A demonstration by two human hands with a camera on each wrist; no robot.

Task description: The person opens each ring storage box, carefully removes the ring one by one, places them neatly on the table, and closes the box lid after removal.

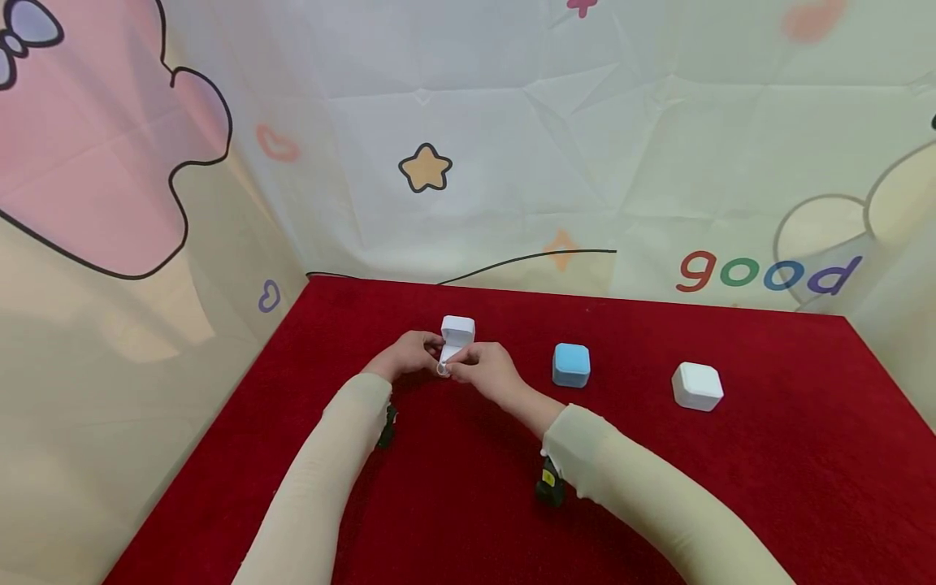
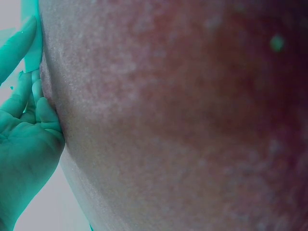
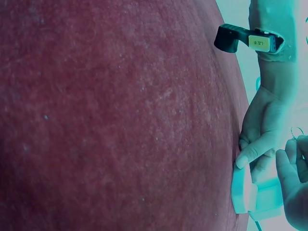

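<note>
A small white ring box [image 1: 457, 327] stands with its lid raised on the red cloth, in the head view. My left hand [image 1: 412, 355] grips the box's base from the left. In the right wrist view, the left thumb presses on the side of the same box [image 3: 240, 192]. On the near side of the box, my right hand [image 1: 491, 371] pinches a small silvery ring [image 1: 442, 369] between thumb and fingertips. The right wrist view shows the ring [image 3: 297, 131] at the right hand's fingertips, apart from the box. Only part of the left hand [image 2: 29, 139] shows in the left wrist view.
A light blue box [image 1: 571, 365] sits right of my right hand, closed. Farther right is a closed white box [image 1: 698, 386]. The red cloth [image 1: 453, 504] covers the table, and a printed curtain [image 1: 512, 162] hangs behind and beside it.
</note>
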